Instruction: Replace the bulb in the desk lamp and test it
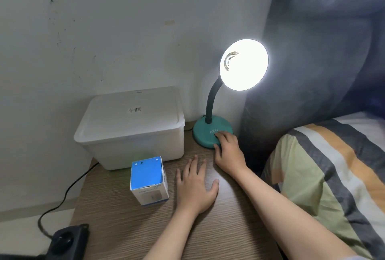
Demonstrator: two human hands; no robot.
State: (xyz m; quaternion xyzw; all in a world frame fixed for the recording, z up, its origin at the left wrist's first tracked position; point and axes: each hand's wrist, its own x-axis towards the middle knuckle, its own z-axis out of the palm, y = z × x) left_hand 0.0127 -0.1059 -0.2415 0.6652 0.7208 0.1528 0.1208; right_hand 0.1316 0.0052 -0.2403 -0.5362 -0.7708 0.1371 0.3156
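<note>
Desk lamp (212, 132) at back right of wooden table (208, 228), teal base, shade lit bright w/ bulb hidden by glare. Right hand (227, 149) rests on base, fingers curled over what is prob. the switch, gripping nothing. Left hand (196, 186) lies flat & spread on table, empty, beside bulb box (149, 180). Test step looks about done: press gently, one finger, steady base so lamp won't tip.

Probably a home bedroom: striped bedding (325, 168) beside a small wooden surface (129, 230), padded headboard (312, 55), marked plaster wall (83, 30).
</note>
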